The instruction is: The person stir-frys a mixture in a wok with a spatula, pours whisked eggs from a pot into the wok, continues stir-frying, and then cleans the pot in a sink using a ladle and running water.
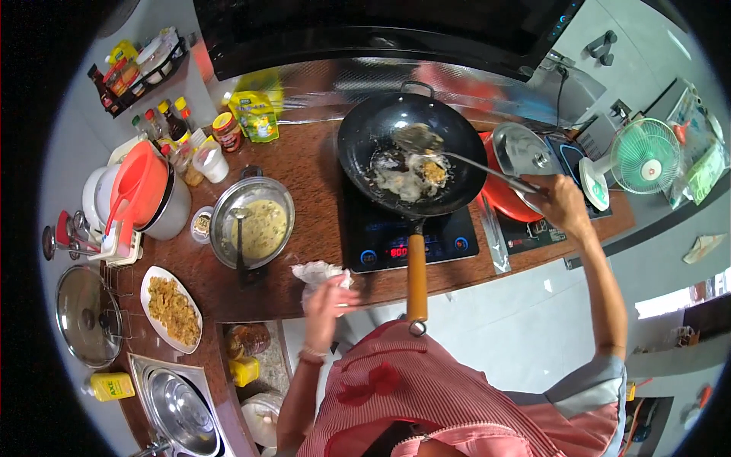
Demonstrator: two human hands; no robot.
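My right hand (562, 199) grips the long handle of a metal spatula (478, 164), whose blade is in a black wok (364, 137) holding pale, foamy food with golden bits. The wok stands on an induction cooker (411, 247), its wooden handle (416, 278) toward me. My left hand (326, 305) is at the counter's front edge beside a crumpled white paper towel (316, 271), fingers apart and slightly curved; whether it touches the towel I cannot tell. To the left are a steel bowl (266, 228) of creamy mixture with a ladle and a white plate (173, 312) of fried food.
Seasoning bottles (179, 122), colanders (135, 183) and a glass lid (84, 320) crowd the left side above a steel sink (171, 396). On the right are a red pot (506, 202) with a lid (518, 148), a second cooker (533, 236) and a small green fan (643, 152).
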